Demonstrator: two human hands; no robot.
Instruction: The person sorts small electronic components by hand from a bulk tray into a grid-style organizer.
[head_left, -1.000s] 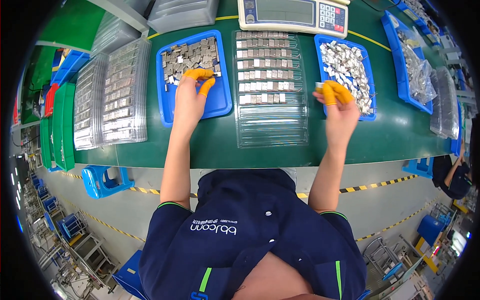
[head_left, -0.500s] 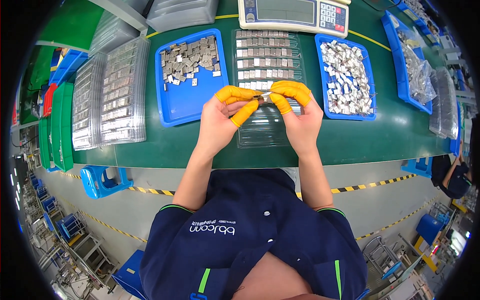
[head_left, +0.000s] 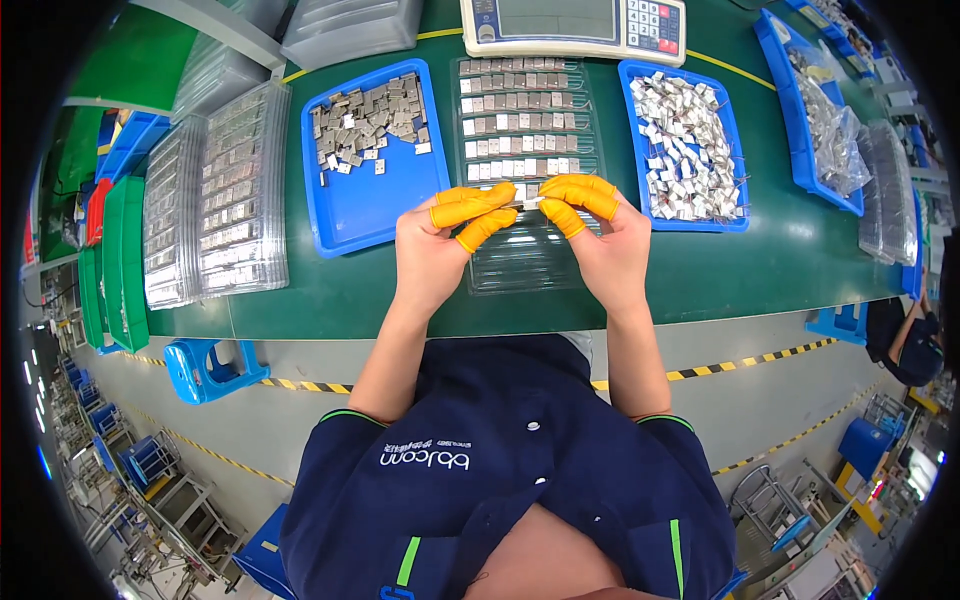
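Note:
Over the clear plastic tray (head_left: 530, 262) in front of me, both hands meet with thumbs and fingertips pinched, yellow cots on the fingers. My left hand (head_left: 450, 225) and my right hand (head_left: 597, 215) are closed on a small silver-white connector (head_left: 529, 203) between them, partly covered by the fingertips. Behind my hands, rows of silver USB connectors (head_left: 520, 122) fill the tray's far part. To the left, a blue tray (head_left: 382, 215) holds loose silver metal connector shells (head_left: 365, 120). On the right, a second blue tray (head_left: 626, 90) is heaped with white connector pieces (head_left: 685, 150) with thin pins.
A digital scale (head_left: 575, 25) stands behind the clear tray. Stacks of filled clear trays (head_left: 245, 190) and green bins (head_left: 125, 260) line the left. Another blue tray (head_left: 800, 165) with bagged parts lies far right. Blue stools (head_left: 215, 370) stand beyond the green bench's near edge.
Both hands have lowered slightly toward the clear tray, and their fingertips are a little farther apart. The connector between them has turned flatter. The whole view has shifted slightly.

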